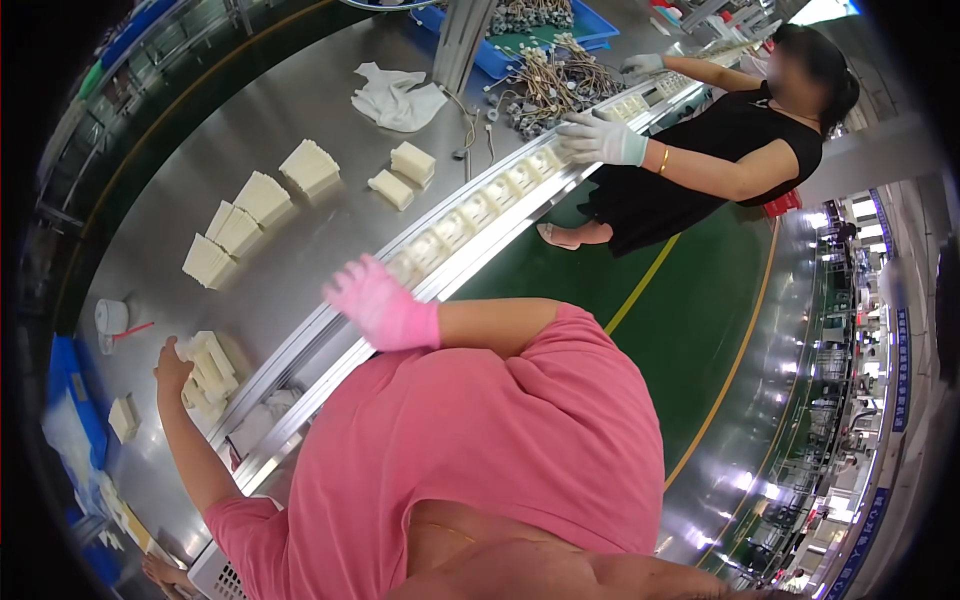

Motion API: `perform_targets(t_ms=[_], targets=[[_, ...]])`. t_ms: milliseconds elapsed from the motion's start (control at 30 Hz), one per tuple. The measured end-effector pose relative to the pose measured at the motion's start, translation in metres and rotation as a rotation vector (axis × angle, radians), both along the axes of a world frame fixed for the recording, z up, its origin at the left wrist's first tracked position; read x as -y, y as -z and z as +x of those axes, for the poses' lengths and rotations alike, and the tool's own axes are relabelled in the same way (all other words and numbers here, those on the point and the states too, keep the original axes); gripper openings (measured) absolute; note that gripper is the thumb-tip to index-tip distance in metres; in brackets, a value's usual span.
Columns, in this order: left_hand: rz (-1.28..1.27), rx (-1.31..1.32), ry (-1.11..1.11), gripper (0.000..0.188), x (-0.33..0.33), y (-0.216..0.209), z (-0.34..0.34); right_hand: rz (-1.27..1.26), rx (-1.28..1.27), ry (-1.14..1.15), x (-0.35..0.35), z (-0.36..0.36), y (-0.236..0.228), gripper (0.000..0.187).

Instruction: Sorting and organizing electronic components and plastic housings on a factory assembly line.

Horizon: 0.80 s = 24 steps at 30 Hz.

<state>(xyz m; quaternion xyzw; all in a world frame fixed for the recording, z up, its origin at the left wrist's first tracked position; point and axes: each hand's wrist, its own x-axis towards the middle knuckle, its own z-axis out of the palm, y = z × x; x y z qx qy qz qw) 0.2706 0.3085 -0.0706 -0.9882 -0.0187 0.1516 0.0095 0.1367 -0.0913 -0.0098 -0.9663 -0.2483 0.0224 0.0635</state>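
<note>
Several white plastic parts (455,228) are carried in the conveyor rail (330,335); above it the pink-gloved right hand (383,308) is held spread, while beside it the bare left hand (172,366) is pressed on a white stack (208,368).

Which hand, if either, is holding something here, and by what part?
The bare left hand grips a bundle of cream plastic pieces at its left end. The pink-gloved right hand over the conveyor rail looks empty, though blurred.

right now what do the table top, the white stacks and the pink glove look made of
Table top: brushed metal, probably steel, grey with a dull sheen. White stacks: cream moulded plastic, it seems; matte, blocky. Pink glove on the right hand: thin rubber or knit, too blurred to tell.
</note>
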Motion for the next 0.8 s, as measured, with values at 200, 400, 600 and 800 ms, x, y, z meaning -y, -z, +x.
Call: perform_targets(t_ms=[200,400,600,800], targets=[[-0.154,0.005,0.188,0.023,-0.023,0.035,0.013,-0.177,0.006,0.337,0.074,0.012,0.004,0.058],[-0.142,0.155,0.216,0.016,-0.021,0.061,0.014,-0.232,0.154,0.506,0.104,0.015,0.015,0.063],[-0.384,0.365,0.066,0.018,-0.003,0.043,0.004,0.331,0.307,0.194,0.096,0.051,0.006,0.052],[-0.357,0.409,0.159,0.013,0.032,0.011,-0.016,-0.141,-0.279,0.491,0.082,0.142,0.029,0.046]])
